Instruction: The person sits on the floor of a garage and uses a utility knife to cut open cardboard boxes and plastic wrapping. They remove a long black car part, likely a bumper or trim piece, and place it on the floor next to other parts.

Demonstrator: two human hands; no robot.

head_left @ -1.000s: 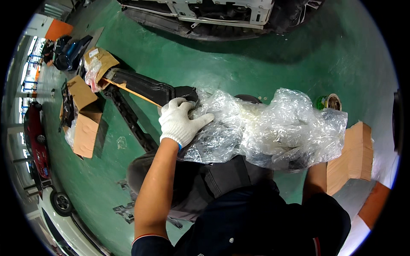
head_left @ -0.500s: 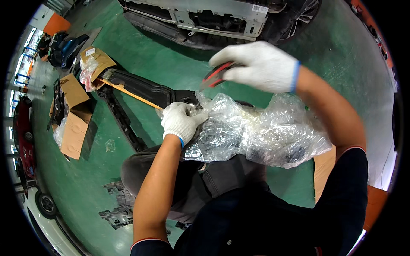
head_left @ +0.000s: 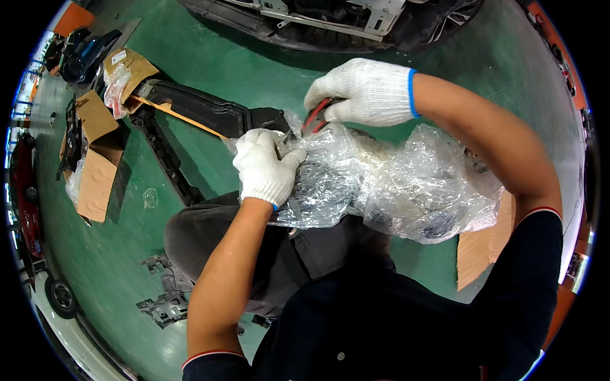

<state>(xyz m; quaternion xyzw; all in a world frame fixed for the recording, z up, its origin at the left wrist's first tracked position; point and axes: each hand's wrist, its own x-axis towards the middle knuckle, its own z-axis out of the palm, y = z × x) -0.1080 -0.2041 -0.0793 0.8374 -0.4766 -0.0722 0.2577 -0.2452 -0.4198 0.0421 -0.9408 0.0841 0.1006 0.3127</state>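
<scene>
Left hand [head_left: 267,164] tight on clear wrap [head_left: 406,184], right hand [head_left: 365,92] around red tool [head_left: 316,117], above green floor [head_left: 121,260] near car [head_left: 333,28]

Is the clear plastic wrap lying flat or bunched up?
Bunched up: the clear plastic wrap shows creases and puffed folds to the right of the left hand.
</scene>
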